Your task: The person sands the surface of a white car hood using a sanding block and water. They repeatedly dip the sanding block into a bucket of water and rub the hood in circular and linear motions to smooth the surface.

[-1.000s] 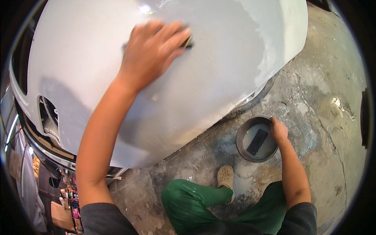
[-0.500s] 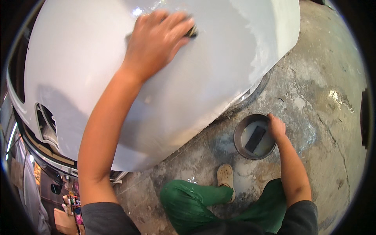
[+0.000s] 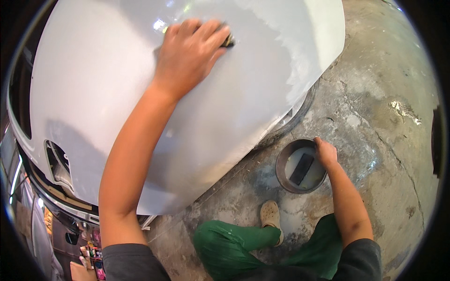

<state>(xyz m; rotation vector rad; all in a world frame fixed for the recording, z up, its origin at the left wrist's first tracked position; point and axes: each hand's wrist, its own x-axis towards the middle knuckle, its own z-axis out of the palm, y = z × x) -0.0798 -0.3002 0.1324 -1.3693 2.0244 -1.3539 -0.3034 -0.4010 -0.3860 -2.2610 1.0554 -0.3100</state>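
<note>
Left grip (image 3: 188, 58), eleven o'clock, curls tightly round a block (image 3: 228, 41), markings blurred. Right grip (image 3: 326, 152), four o'clock, clasps a tub (image 3: 281, 169).

I'm in what looks like a car body workshop: a large car panel (image 3: 234, 103) in patchy grey and white spreads far left, cracked, stained concrete floor (image 3: 370, 196) runs right, and a clutter of small items (image 3: 85, 261) sits near left.

There was our left arm (image 3: 131, 157), stretched far ahead, elbow (image 3: 123, 210) slightly bent, our left grip (image 3: 188, 58) palm down with fingers (image 3: 208, 30) curled! And lower, our right arm (image 3: 349, 201) angled forward, less far out, our right grip (image 3: 326, 152) bent into a fist-like clasp.
</note>
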